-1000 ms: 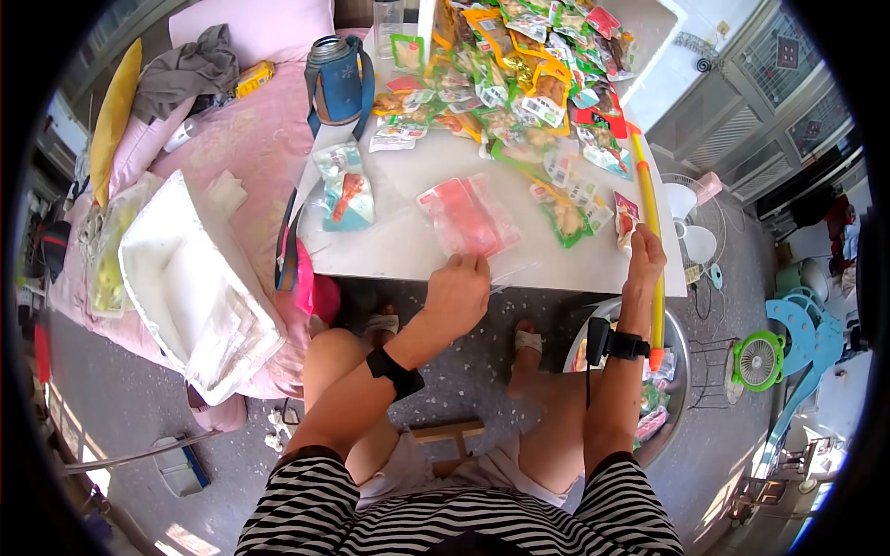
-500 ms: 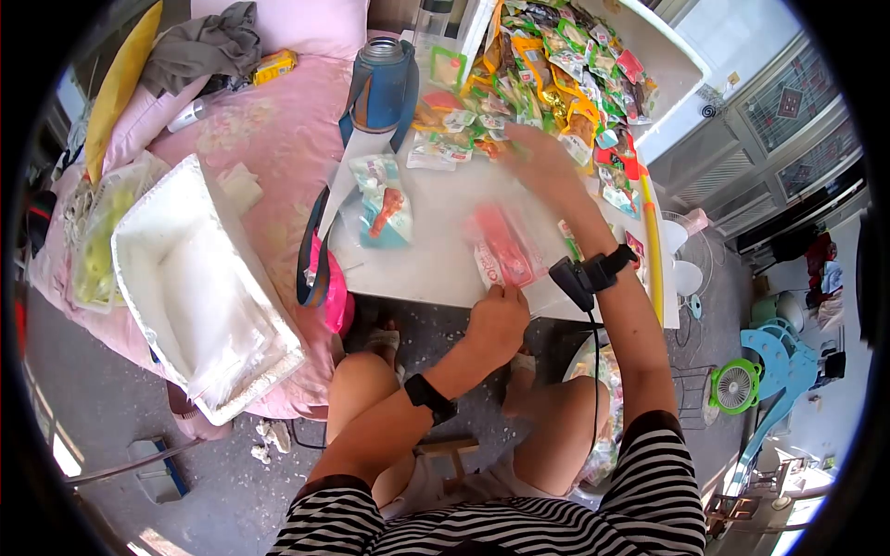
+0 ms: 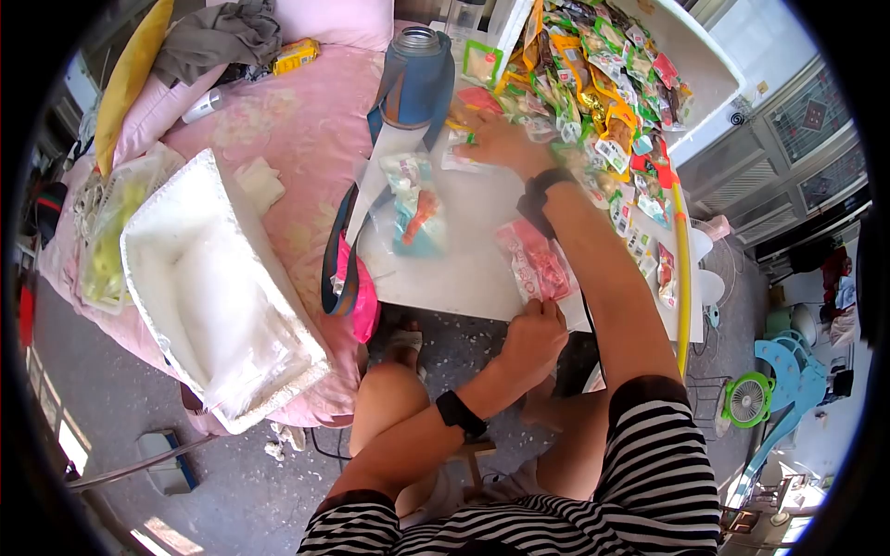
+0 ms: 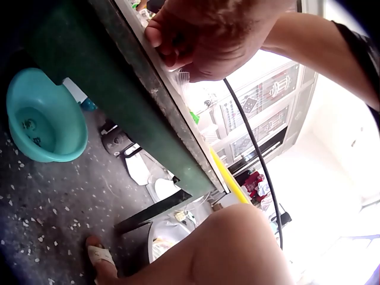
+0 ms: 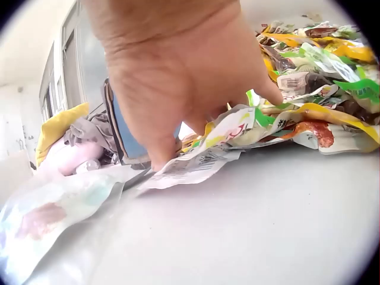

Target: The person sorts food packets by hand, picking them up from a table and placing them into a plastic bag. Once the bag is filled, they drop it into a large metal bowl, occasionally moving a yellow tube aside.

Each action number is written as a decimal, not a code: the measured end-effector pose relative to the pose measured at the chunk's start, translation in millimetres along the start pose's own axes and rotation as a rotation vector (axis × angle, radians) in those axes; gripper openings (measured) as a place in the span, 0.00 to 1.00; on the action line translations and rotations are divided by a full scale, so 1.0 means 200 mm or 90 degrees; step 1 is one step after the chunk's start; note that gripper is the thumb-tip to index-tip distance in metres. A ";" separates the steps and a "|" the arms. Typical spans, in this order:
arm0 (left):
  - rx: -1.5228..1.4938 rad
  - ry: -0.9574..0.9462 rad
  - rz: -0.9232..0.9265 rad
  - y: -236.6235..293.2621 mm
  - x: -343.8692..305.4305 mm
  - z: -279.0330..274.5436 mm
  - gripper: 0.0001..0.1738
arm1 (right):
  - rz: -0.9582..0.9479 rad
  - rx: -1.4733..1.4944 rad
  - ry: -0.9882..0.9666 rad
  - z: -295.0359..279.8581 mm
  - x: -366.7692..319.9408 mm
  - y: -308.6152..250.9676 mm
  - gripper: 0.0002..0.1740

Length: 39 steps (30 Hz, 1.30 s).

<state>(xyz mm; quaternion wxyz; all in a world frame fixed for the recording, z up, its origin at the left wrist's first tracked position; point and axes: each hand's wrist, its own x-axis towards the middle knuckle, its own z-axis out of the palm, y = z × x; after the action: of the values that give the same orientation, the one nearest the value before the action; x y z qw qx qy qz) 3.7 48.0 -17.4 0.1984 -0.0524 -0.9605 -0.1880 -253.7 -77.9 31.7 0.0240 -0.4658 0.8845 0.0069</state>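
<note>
My left hand [image 3: 536, 343] pinches the near edge of a clear plastic bag with a pink snack packet [image 3: 533, 255] in it, at the table's front edge. In the left wrist view the left hand [image 4: 208, 41] has its fingers curled, and a bit of clear plastic shows below them. Toward the back of the table my right hand [image 3: 501, 144] reaches over the loose snack packets. Seen from the right wrist, the right hand [image 5: 178, 89] is spread, its thumb and fingers coming down on a white-and-green packet [image 5: 228, 133]. A blue-and-white packet [image 3: 414, 204] lies left of it.
A blue flask [image 3: 414, 79] with a strap stands at the table's left edge. Behind, a white foam box [image 3: 709, 60] tips out many packets. An orange-ended yellow tube [image 3: 684, 269] runs along the right edge. Another foam box [image 3: 199, 250] sits on the bed.
My right hand has left the small packet at the table's right edge and crossed to the packets at the back left. The left hand keeps hold of the bag at the front edge.
</note>
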 end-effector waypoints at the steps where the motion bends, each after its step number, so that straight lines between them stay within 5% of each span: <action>1: -0.004 -0.001 -0.006 0.00 0.00 0.00 0.16 | -0.008 -0.003 0.007 -0.01 -0.06 -0.01 0.46; 9: 0.003 0.013 -0.038 0.02 0.00 0.00 0.16 | 0.069 0.010 -0.123 -0.22 -0.30 -0.09 0.30; 12: -0.011 -0.027 -0.031 0.02 0.01 0.00 0.17 | 0.044 -0.084 0.005 -0.18 -0.09 0.01 0.29; 15: -0.007 -0.021 -0.027 0.02 0.01 -0.03 0.17 | 0.028 0.028 0.186 -0.19 0.00 -0.02 0.23; 18: -0.015 -0.031 -0.025 0.01 0.01 -0.03 0.18 | -0.054 0.037 0.186 -0.01 0.17 0.04 0.19; 20: -0.010 -0.027 -0.024 0.01 0.01 -0.02 0.19 | -0.179 -0.116 0.324 0.22 0.28 0.17 0.19; 23: 0.004 -0.019 -0.023 0.00 0.01 -0.01 0.21 | -0.210 -0.217 0.295 0.18 0.26 0.17 0.21; 25: 0.003 -0.020 -0.026 0.01 0.00 0.00 0.21 | -0.092 -0.010 0.240 0.05 0.21 0.15 0.22; 27: -0.008 -0.029 -0.024 0.00 0.01 -0.02 0.20 | 0.124 0.424 0.217 -0.12 0.12 0.19 0.22; 31: -0.005 -0.014 -0.011 -0.01 0.01 0.02 0.17 | 0.062 0.787 0.309 -0.35 -0.35 0.23 0.19; 39: -0.067 0.004 0.019 -0.03 0.02 0.01 0.11 | 0.211 1.068 0.346 -0.19 -1.28 0.24 0.16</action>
<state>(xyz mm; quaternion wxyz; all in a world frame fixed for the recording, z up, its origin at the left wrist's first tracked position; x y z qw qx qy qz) -1.2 43.8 -20.0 0.2010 -0.0766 -0.9478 -0.2355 -150.0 159.7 82.3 0.1449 -0.1472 0.6300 -0.7486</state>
